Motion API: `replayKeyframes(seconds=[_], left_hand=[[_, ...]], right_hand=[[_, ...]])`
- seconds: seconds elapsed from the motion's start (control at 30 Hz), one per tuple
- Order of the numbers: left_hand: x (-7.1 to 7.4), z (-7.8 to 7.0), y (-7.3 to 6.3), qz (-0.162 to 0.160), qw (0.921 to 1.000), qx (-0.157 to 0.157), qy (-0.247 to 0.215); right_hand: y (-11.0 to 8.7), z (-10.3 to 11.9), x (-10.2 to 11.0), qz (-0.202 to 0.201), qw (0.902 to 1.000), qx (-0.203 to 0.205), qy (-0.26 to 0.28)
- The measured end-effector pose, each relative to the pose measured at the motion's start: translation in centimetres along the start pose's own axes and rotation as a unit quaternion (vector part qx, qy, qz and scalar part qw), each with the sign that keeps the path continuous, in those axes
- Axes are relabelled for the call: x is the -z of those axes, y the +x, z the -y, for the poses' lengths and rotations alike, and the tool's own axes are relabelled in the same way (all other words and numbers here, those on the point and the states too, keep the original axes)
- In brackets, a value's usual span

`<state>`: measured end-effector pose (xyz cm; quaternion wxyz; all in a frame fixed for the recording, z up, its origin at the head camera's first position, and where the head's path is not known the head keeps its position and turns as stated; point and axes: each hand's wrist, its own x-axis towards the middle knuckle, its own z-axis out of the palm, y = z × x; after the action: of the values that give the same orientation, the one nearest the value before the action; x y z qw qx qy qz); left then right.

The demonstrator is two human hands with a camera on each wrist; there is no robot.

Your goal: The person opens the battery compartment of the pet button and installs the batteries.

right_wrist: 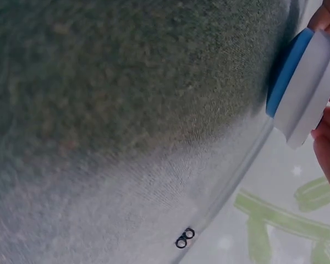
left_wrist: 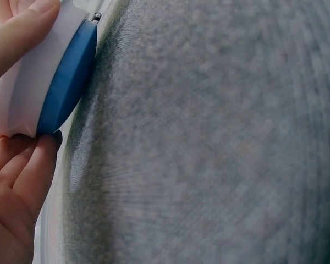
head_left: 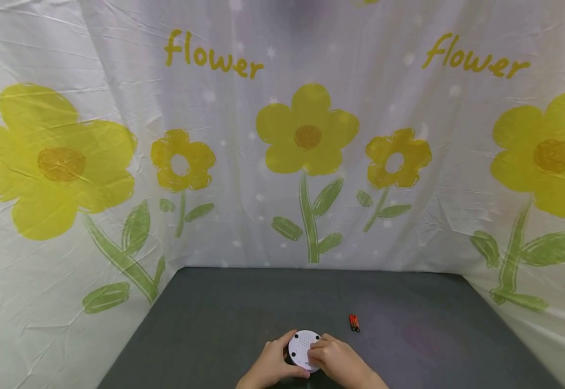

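A round white device [head_left: 301, 346] has its pale face, with small holes and dark round feet, turned up. Its opposite side is blue, as the left wrist view shows on the device [left_wrist: 71, 71]. My left hand [head_left: 274, 361] grips it by the rim, thumb on one side and fingers on the other. My right hand [head_left: 338, 359] has bent fingers against the right part of the pale face, covering some of it. In the right wrist view its fingertips [right_wrist: 325, 140] touch the white part. Whether they pinch anything is hidden.
Two red and black batteries [head_left: 354, 323] lie side by side on the dark grey table [head_left: 243, 302], beyond my right hand. A white curtain [head_left: 233, 227] printed with yellow flowers hangs around the table's back and sides.
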<state>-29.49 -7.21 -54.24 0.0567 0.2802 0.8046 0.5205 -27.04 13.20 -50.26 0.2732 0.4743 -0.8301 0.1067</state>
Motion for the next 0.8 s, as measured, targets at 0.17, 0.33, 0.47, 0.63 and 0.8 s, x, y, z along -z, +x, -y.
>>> replayKeyframes(seconds=[0.17,0.33,0.47,0.63,0.8], left_hand=[[0.06,-0.06,0.03,-0.003,0.9999,-0.005,0.010],[0.00,0.00,0.02,-0.002,1.0000,-0.009,0.003],[-0.01,0.13,0.04,0.004,0.9999,-0.009,-0.010],[0.03,0.18,0.09,0.001,0.9999,-0.014,-0.005],[-0.06,0.15,0.14,0.000,0.9998,-0.018,-0.011]], right_hand=[[0.14,0.10,0.02,0.006,0.9999,0.007,-0.009],[0.24,0.36,0.14,0.013,0.9998,0.006,-0.014],[0.34,0.45,0.18,0.018,0.9996,0.010,-0.020],[0.54,0.39,0.02,0.018,0.9983,0.029,-0.047],[0.71,0.31,-0.01,0.022,0.9976,0.041,-0.051]])
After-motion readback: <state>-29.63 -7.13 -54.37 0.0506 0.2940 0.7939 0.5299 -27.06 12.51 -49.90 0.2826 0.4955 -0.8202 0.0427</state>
